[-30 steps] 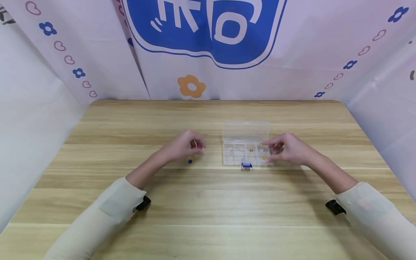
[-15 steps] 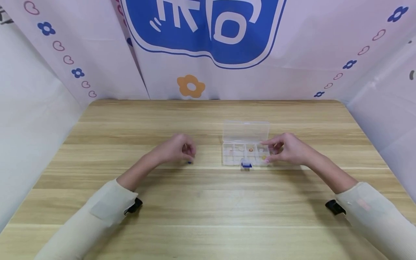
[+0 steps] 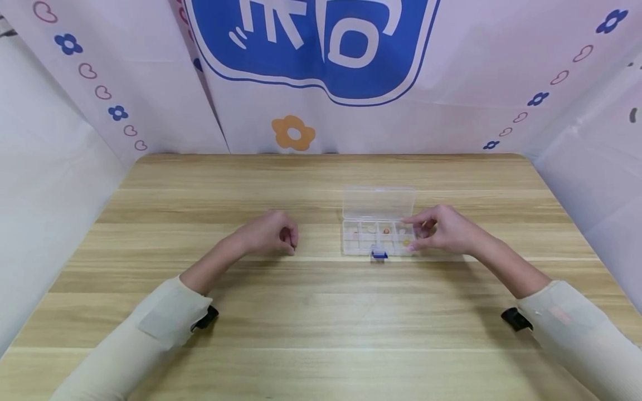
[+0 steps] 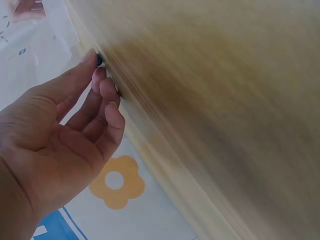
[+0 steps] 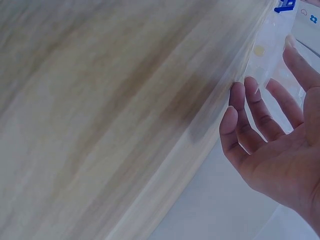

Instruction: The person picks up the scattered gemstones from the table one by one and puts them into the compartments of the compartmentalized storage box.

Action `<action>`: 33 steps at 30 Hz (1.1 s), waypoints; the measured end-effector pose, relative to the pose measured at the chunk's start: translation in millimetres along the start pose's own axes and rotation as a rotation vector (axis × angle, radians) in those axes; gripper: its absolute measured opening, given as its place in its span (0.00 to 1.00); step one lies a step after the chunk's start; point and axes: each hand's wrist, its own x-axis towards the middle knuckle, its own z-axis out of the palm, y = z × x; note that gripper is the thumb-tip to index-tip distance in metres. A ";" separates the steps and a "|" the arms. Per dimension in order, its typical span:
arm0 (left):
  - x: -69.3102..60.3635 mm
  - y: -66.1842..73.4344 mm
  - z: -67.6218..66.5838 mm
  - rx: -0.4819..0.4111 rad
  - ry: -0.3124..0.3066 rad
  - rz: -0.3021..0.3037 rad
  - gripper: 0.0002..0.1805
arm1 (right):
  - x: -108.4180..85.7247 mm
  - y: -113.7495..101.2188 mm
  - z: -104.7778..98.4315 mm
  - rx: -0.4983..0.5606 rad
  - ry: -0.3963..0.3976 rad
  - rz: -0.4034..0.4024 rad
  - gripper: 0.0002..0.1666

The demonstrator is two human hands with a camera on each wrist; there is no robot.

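Note:
My left hand (image 3: 267, 234) is low over the table, left of the box. In the left wrist view, its thumb and forefinger pinch a small dark blue bead-like piece (image 4: 99, 60), mostly covered by the fingertips. A clear plastic compartment box (image 3: 353, 245) stands with its lid (image 3: 378, 203) raised at the back. My right hand (image 3: 443, 229) holds the box's right end, thumb at the front and forefinger at the rear corner. Inside lie a small orange-red piece (image 3: 386, 230), a yellow piece (image 3: 407, 243) and paler bits too small to tell.
A blue latch (image 3: 379, 254) sticks out from the box's front. The wooden table (image 3: 321, 323) reaches back to a white printed curtain (image 3: 451, 128). A black strap piece (image 3: 516, 319) shows under the right sleeve, another (image 3: 205, 317) under the left.
My left hand has moved left and down to the dark blue piece that lay on the table, and now pinches it. My right hand and the box stay put.

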 end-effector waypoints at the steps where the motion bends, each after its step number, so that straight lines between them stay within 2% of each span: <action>1: 0.2 0.0 0.1 0.005 -0.002 0.003 0.09 | 0.1 0.3 0.1 -0.001 0.000 0.000 0.34; 17: 1.3 0.1 0.1 0.010 -0.005 0.000 0.04 | 1.0 0.7 -0.8 -0.009 0.004 -0.008 0.33; 24: 5.0 2.1 -0.2 0.011 -0.005 0.003 0.05 | 1.9 -0.7 -1.6 -0.010 0.008 -0.013 0.33; 33: 8.1 4.9 1.1 0.007 -0.018 -0.024 0.08 | 1.7 0.5 0.3 -0.004 0.002 -0.007 0.33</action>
